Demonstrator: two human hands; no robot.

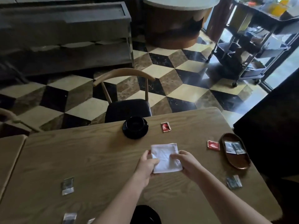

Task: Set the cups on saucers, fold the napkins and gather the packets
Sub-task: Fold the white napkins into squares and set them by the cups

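Holding the white napkin (165, 157) at mid-frame, your left hand (146, 167) and right hand (188, 165) pinch its edges over the bench (100, 159). The wooden tray (239, 162) at right holds two silver packets (234, 147); two red packets (213, 145) lie near it.

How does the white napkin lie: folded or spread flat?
Folded: the white napkin forms a compact square; left hand and right hand grip its edges.

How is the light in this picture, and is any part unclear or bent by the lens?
Head view: dim indoors, daylight glare on the floor at upper right; the white napkin is brightest; the black cup loses detail; table edges curve from the wide lens; the cart is soft.
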